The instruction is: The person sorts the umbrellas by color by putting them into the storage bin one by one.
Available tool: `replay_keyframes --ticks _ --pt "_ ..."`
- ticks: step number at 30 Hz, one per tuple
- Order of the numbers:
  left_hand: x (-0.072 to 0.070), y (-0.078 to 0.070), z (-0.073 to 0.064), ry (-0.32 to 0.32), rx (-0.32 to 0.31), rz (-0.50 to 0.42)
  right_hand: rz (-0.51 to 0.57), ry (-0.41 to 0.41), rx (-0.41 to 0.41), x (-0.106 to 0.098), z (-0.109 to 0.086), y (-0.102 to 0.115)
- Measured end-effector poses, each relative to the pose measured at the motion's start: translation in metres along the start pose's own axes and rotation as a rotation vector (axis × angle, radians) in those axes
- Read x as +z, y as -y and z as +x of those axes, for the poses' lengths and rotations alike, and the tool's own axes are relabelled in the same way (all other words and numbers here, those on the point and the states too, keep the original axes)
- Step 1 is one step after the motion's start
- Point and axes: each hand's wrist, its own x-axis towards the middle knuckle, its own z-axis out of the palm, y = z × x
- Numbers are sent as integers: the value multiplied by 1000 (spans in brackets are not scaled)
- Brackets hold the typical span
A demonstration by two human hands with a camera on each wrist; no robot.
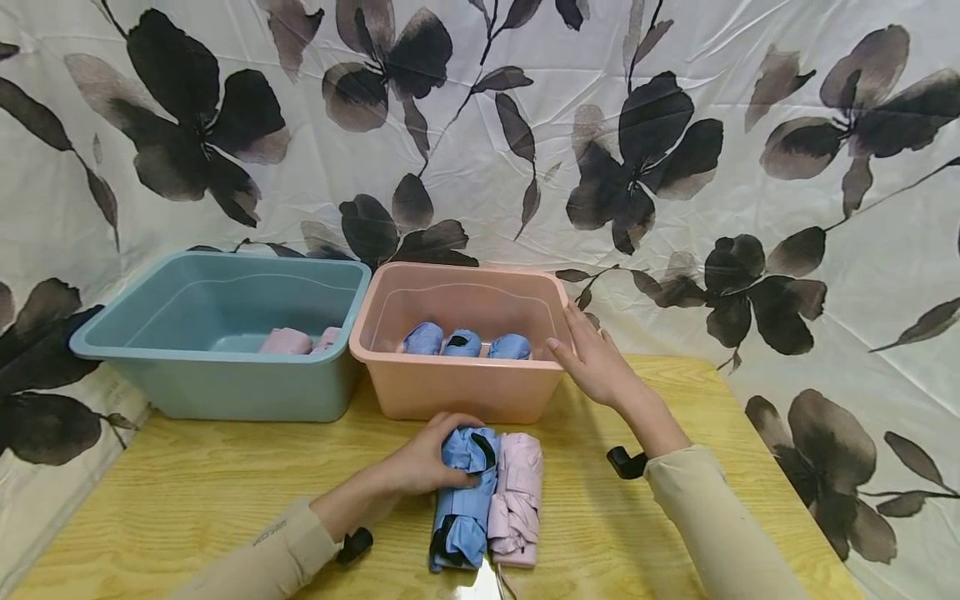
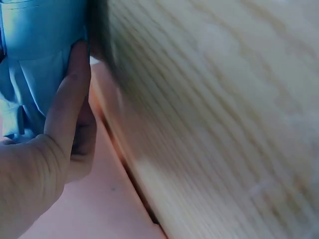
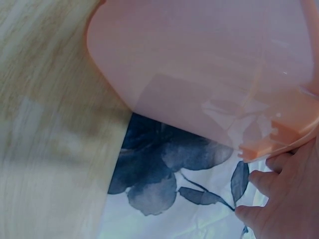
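Note:
A blue folded umbrella (image 1: 463, 508) lies lengthwise on the table in front of the pink bin (image 1: 457, 392). My left hand (image 1: 423, 458) grips its upper part, thumb on the near side and fingers over the far end. In the left wrist view the thumb presses along the blue fabric (image 2: 37, 35). Right beside it lies a pink folded umbrella (image 1: 517, 500), touched by neither hand. My right hand (image 1: 600, 367) rests at the right rim of the pink bin, fingers extended along its outer side. The right wrist view shows the fingers (image 3: 264, 181) at the rim's edge.
Three blue rolled bundles (image 1: 462, 342) sit inside the pink bin. To its left stands a blue-green bin (image 1: 225, 387) holding pink bundles (image 1: 286, 341). Both bins stand on a wooden table (image 1: 225, 492) before a floral curtain (image 1: 510, 183).

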Motion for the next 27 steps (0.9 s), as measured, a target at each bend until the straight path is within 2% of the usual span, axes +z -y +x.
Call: replay_keyframes --ticks 7,12,18,27 --pt "-4 0 -7 -86 157 -22 4 -3 7 1 -1 0" --pt "-7 -4 -15 -152 210 -49 6 0 6 0 -1 1" --pt "-11 -16 -24 -239 245 -70 9 0 7 1 -1 1" --pt "-30 -40 -31 -378 387 -93 18 -13 3 1 -1 0"
